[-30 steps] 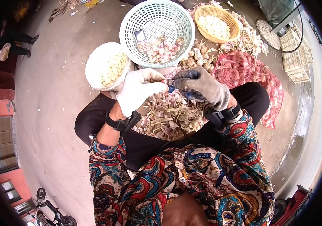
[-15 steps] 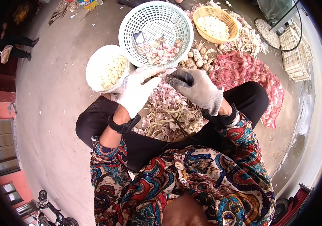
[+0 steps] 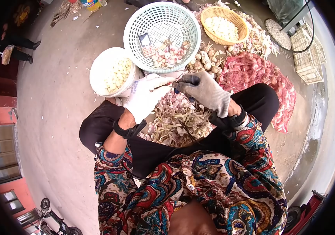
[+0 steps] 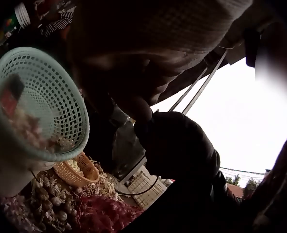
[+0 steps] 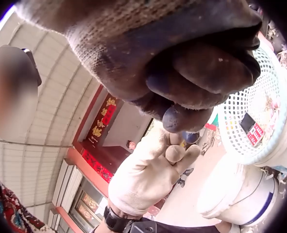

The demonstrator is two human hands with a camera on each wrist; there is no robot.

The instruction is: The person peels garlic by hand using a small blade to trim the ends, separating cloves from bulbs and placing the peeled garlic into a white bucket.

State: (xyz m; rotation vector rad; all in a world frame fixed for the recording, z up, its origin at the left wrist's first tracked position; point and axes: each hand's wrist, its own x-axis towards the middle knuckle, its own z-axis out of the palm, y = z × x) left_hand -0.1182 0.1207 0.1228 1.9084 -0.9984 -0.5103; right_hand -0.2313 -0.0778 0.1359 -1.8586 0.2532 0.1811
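My left hand [image 3: 141, 96], in a white glove, pinches a small pinkish garlic clove [image 3: 173, 84] between thumb and fingers. Against it come the curled, dark-coated fingertips of my right hand [image 3: 206, 92], in a grey glove. In the left wrist view the fingertips of both hands meet, dark against the sky. Fingers cover most of the clove; I cannot tell whether the right hand also holds a tool. Below both hands lies a heap of garlic skins and stalks [image 3: 181, 121], between the person's legs.
A pale green basket [image 3: 128, 37] holds unpeeled cloves [image 3: 167, 56] and a phone [image 3: 146, 44]. Left of it stands a white bucket [image 3: 97, 72] of peeled cloves. Beyond, right, are a yellow basket [image 3: 244, 29], whole garlic bulbs [image 3: 204, 58] and a red net sack [image 3: 257, 82].
Both hands stay together at the clove. The right hand shifts slightly away and back, its fingers and wrist turning, while the left hand tilts a little. The baskets and bucket stay put.
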